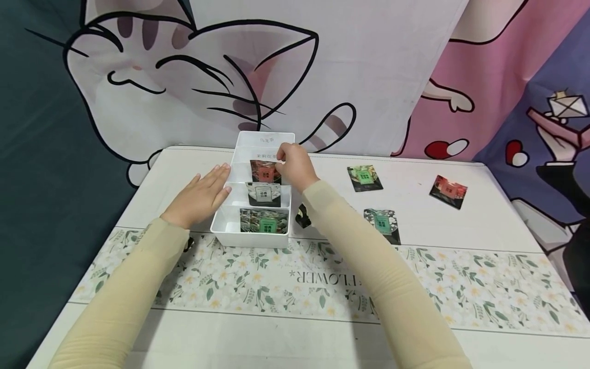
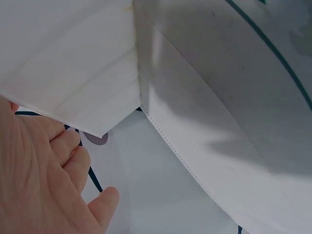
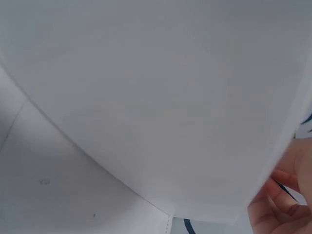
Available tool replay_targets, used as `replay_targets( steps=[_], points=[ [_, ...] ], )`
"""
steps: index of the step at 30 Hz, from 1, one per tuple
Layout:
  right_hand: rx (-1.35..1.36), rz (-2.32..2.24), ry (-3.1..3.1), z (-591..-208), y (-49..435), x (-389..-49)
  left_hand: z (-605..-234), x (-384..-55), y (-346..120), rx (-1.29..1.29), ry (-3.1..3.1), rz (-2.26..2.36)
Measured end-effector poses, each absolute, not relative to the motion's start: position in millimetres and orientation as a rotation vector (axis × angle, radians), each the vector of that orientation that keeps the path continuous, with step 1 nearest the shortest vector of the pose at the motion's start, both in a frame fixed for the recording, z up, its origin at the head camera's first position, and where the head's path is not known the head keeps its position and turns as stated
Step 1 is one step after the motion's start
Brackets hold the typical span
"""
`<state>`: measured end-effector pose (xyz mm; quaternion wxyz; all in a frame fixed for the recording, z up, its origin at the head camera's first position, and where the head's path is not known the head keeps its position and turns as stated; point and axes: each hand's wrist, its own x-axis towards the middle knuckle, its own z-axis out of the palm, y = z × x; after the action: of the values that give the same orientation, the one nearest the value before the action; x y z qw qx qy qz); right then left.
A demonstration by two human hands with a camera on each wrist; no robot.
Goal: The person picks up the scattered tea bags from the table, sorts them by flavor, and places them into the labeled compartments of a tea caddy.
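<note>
The right hand pinches a red tea sachet, seemingly seating it for release, left hand flat against the divided box.

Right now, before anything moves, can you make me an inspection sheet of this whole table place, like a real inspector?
Surface: white table with a flowery band.
Job's things: white divided box holding a red packet, a grey packet and green packets; three loose packets lie to its right.
Clutter: small dark things near both sleeves, too hidden to name.
Hands: left hand against the box's left side, fingers straight; right hand at the red packet's edge, grip unclear.
Cables: nothing seen.
Surroundings: cartoon-cat cloth behind.
</note>
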<state>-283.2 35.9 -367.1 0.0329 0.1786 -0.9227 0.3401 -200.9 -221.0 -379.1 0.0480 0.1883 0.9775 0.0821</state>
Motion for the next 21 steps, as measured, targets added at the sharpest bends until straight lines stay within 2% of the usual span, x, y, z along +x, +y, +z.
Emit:
replay_targets(
  steps=[21],
  points=[
    [0.482,1.486,-2.618,-361,81,-274,-381,-203,-220,0.583,2.992,0.22]
  ],
)
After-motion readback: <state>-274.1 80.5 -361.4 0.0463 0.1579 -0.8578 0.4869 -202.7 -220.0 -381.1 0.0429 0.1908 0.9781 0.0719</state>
